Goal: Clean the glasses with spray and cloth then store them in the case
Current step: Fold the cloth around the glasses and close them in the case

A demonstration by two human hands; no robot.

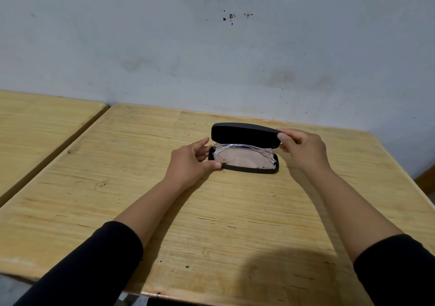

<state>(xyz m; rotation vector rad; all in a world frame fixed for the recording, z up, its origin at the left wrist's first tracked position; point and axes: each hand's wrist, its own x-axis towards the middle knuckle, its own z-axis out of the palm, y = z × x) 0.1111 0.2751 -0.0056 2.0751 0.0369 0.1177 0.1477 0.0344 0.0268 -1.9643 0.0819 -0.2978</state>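
Note:
A black glasses case (244,134) stands on the wooden table (211,211), its lid partly raised. Inside lie clear-framed glasses (244,148) on top of a pinkish cloth (242,158). My left hand (191,162) grips the left end of the case's lower half, thumb on its front rim. My right hand (303,148) pinches the right end of the lid between thumb and fingers. No spray bottle is in view.
A second wooden table (42,126) stands to the left, a narrow gap between the two. A stained grey wall (211,46) runs close behind both tables. The table's right edge falls off near the far right.

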